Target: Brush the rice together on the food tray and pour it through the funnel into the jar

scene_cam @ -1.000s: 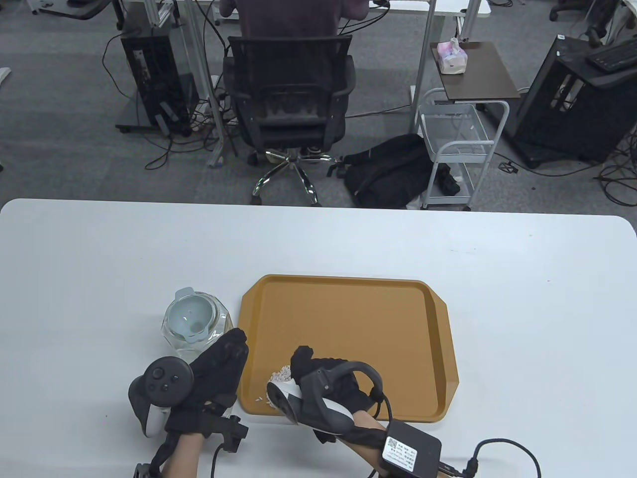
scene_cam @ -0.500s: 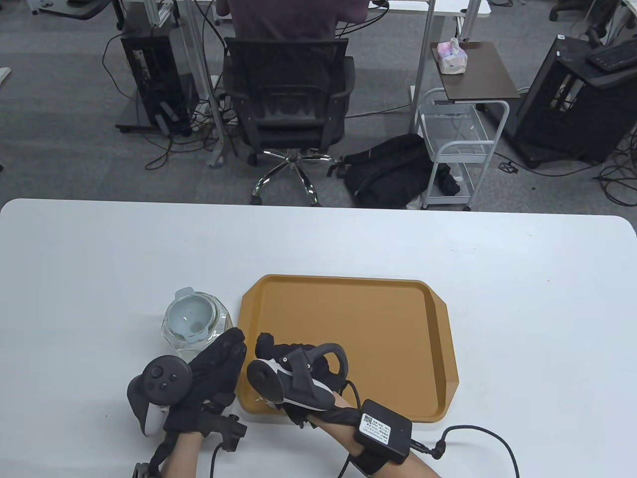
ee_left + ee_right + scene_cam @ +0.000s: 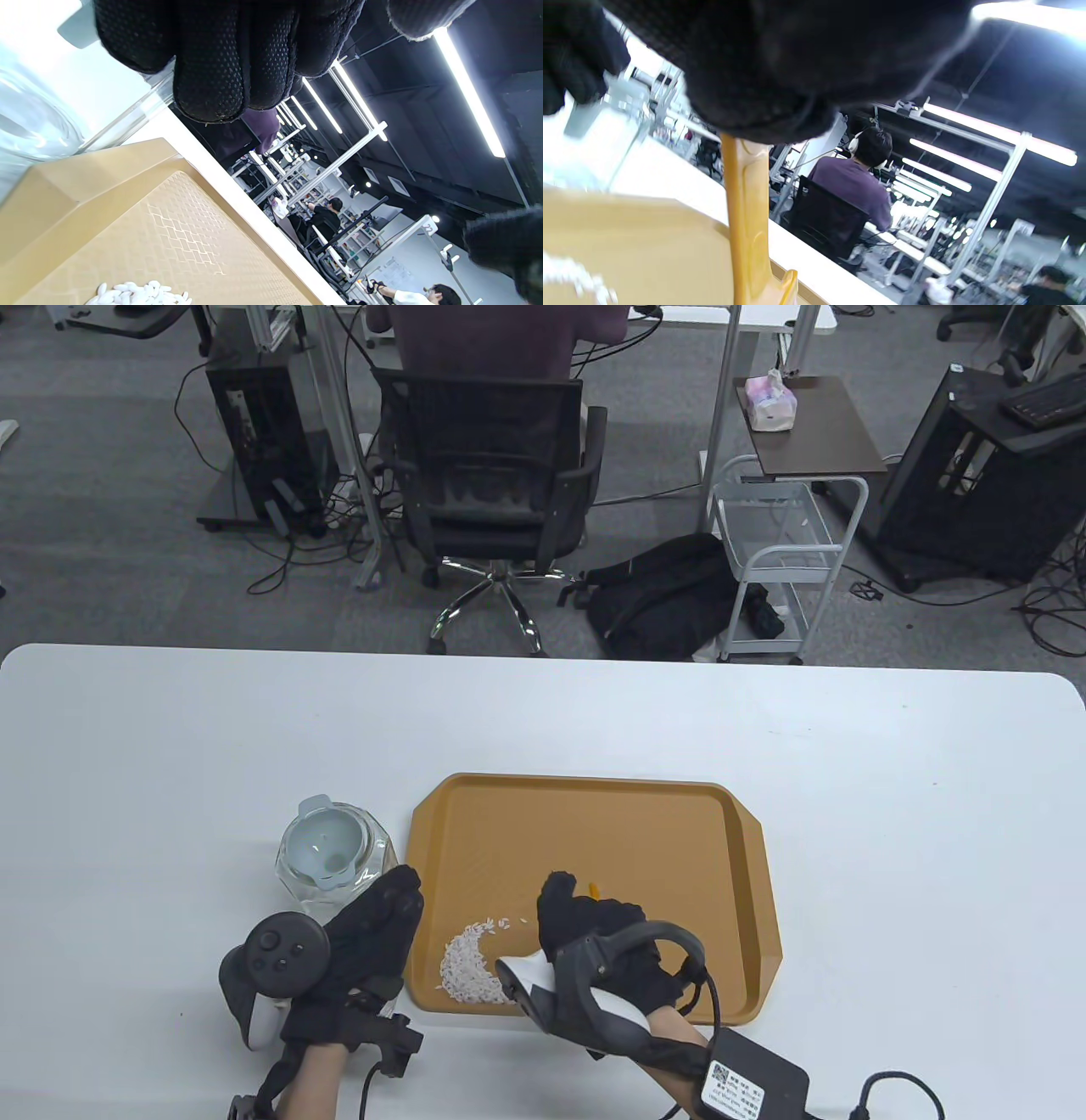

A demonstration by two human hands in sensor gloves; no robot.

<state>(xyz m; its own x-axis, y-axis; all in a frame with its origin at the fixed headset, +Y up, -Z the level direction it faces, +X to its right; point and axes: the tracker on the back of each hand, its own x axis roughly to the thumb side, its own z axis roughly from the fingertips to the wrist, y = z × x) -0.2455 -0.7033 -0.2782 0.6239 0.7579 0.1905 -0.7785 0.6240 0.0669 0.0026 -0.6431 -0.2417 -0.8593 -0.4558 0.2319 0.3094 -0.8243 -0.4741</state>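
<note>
A heap of white rice (image 3: 471, 963) lies in the near left corner of the orange food tray (image 3: 645, 848). My right hand (image 3: 594, 942) hovers just right of the heap and grips a yellow brush (image 3: 746, 212); only the handle's tip (image 3: 594, 889) pokes out past the glove in the table view. The bristles are hidden. My left hand (image 3: 373, 929) lies with fingers extended along the tray's left rim, beside the glass jar (image 3: 373, 853) that carries the pale funnel (image 3: 327, 848). The left wrist view shows rice (image 3: 140, 292) on the tray (image 3: 169, 220) below my fingers (image 3: 220, 63).
The jar stands directly left of the tray, touching distance from its rim. A cabled black box (image 3: 755, 1082) sits on my right forearm. Beyond the table's far edge are an office chair (image 3: 488, 483) with a seated person, a backpack (image 3: 670, 598) and a wire cart (image 3: 776, 560).
My right hand swept left across the tray's near left corner, then drew back to the right, uncovering a gathered heap of rice. The left hand, jar and tray stayed put.
</note>
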